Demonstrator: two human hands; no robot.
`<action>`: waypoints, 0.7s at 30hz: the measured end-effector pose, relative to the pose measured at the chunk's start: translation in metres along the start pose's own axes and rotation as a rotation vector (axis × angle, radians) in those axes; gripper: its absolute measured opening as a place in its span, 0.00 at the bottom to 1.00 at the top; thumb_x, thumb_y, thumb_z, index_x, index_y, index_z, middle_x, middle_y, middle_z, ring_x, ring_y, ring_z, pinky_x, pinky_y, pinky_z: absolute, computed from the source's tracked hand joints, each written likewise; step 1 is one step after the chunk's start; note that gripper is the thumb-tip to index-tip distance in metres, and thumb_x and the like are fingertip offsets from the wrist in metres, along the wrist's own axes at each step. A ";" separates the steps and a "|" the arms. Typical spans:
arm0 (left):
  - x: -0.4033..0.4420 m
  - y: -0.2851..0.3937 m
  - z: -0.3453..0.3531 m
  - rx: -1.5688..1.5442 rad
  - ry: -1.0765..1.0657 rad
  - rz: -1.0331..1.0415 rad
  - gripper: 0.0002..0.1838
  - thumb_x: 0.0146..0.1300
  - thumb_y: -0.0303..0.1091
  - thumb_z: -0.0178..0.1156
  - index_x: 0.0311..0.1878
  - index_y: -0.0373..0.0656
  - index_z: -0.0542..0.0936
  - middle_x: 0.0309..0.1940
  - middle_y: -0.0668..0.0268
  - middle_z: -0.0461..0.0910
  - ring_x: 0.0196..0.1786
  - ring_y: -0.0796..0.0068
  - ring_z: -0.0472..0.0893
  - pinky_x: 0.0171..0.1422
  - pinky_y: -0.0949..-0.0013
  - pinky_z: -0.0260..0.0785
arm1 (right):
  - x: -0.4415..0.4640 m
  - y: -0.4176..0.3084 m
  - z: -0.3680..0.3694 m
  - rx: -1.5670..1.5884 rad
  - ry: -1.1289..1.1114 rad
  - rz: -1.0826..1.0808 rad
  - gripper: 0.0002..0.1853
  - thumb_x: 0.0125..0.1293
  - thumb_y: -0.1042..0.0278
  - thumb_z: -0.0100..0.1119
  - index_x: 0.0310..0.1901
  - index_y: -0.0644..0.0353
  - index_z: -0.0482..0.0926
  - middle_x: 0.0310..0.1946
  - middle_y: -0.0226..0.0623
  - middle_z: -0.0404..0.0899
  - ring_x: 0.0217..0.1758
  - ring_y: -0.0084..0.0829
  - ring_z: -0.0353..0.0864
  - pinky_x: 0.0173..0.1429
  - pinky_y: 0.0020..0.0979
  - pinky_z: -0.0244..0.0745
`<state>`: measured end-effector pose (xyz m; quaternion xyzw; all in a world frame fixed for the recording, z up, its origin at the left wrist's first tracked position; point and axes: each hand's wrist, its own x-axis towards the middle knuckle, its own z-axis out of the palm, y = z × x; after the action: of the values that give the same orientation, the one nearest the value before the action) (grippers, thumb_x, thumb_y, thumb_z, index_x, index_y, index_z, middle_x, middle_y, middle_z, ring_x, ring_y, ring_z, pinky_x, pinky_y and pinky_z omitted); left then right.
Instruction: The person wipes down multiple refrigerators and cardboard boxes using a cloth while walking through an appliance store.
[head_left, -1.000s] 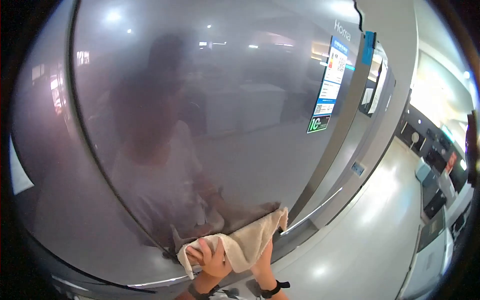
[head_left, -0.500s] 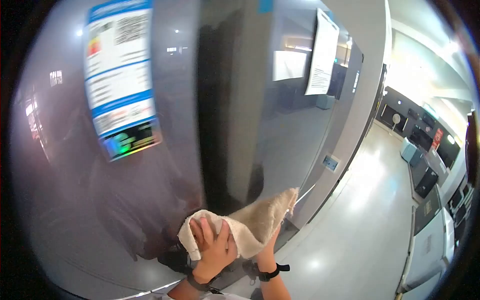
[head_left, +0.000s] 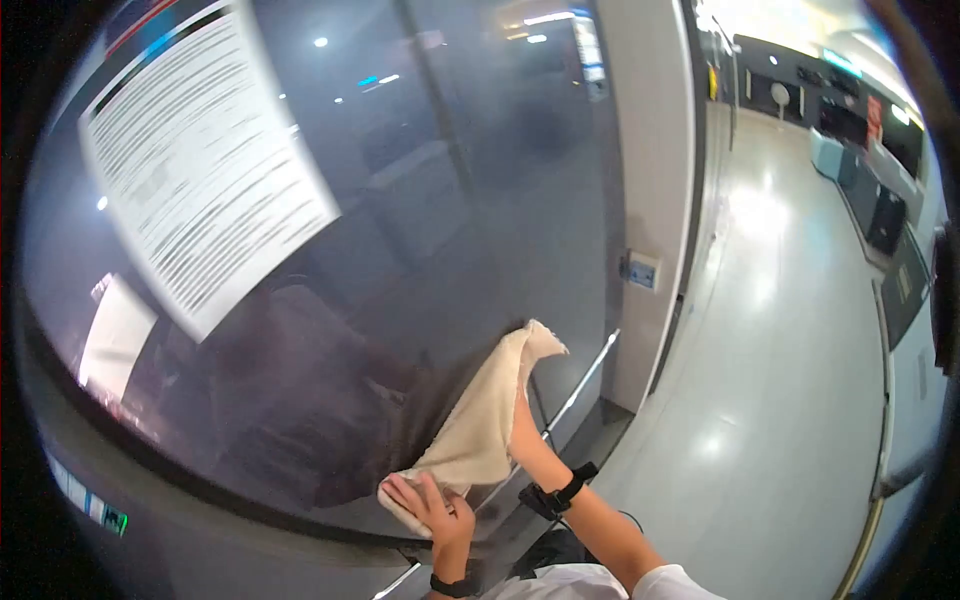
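A beige cloth [head_left: 478, 425] stretches between my two hands against a glossy dark appliance panel [head_left: 430, 270]. My left hand [head_left: 437, 507] grips the cloth's lower left end, fingers curled over a fold near the panel's bottom edge. Higher up and to the right, my right hand [head_left: 521, 425] holds up the other end, whose frayed corner leans on the panel. Most of its fingers are hidden behind the fabric. A printed sheet of paper [head_left: 210, 165] is attached to the panel, left of the cloth.
Right of the panel is a pale wall strip with a socket [head_left: 642, 272]. A shiny floor [head_left: 760, 330] runs down an aisle, with more appliances [head_left: 905, 350] along its right side. A bright metal trim strip [head_left: 585, 385] crosses near my right forearm.
My view has swung to the right, from the panel with the blue label to the one with the printed sheet. Both hands have moved along with the cloth, now stretched more upright between them.
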<state>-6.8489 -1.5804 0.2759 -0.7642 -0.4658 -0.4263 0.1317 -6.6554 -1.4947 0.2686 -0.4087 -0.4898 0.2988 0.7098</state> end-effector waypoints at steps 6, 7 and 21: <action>0.013 0.035 0.043 0.094 -0.077 -0.035 0.25 0.69 0.43 0.59 0.67 0.44 0.77 0.80 0.43 0.47 0.82 0.35 0.35 0.78 0.26 0.33 | 0.001 -0.034 -0.039 -0.317 0.006 -0.272 0.47 0.71 0.44 0.55 0.79 0.65 0.46 0.82 0.54 0.36 0.85 0.50 0.41 0.84 0.45 0.41; 0.023 0.047 0.051 0.105 -0.056 0.008 0.27 0.69 0.50 0.59 0.65 0.44 0.78 0.80 0.44 0.49 0.83 0.36 0.35 0.78 0.27 0.33 | 0.001 -0.039 -0.048 -0.269 -0.026 -0.312 0.47 0.71 0.44 0.55 0.80 0.63 0.45 0.83 0.52 0.34 0.85 0.50 0.39 0.84 0.45 0.40; 0.169 0.298 0.221 -0.694 -0.227 0.151 0.21 0.64 0.47 0.68 0.51 0.41 0.77 0.66 0.51 0.69 0.68 0.49 0.70 0.71 0.47 0.63 | 0.059 -0.051 -0.349 0.323 -0.180 0.128 0.46 0.70 0.54 0.66 0.80 0.59 0.49 0.78 0.37 0.54 0.77 0.30 0.57 0.78 0.34 0.56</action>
<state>-6.4520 -1.5052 0.3315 -0.8379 -0.2476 -0.4604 -0.1569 -6.3060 -1.5707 0.2745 -0.2916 -0.4698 0.4533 0.6991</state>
